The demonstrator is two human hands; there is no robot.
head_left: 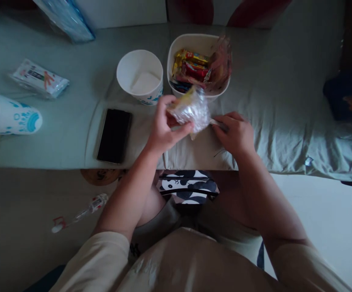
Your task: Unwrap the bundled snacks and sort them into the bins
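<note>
My left hand (164,129) is closed around a crinkled, shiny clear-plastic bundle (196,110), with yellowish material showing at its edges. The thumb presses it from below and the fingers from the far side. Just to the right, my right hand (237,132) pinches a thin pale stick-like piece (220,123), whose tip points at the bundle; whether they touch I cannot tell. Behind the bundle stands a white tub (171,48) holding yellow and red snack packets (194,67) and reddish clear wrapping. A white paper cup (124,77) with a blue print stands left of the tub.
A dark phone (114,136) lies left of my left hand. Farther left are a white snack packet (40,79) and a cup lying on its side (18,115). A blue plastic package (69,20) is at the back. At the right sits a dark blue object (346,97).
</note>
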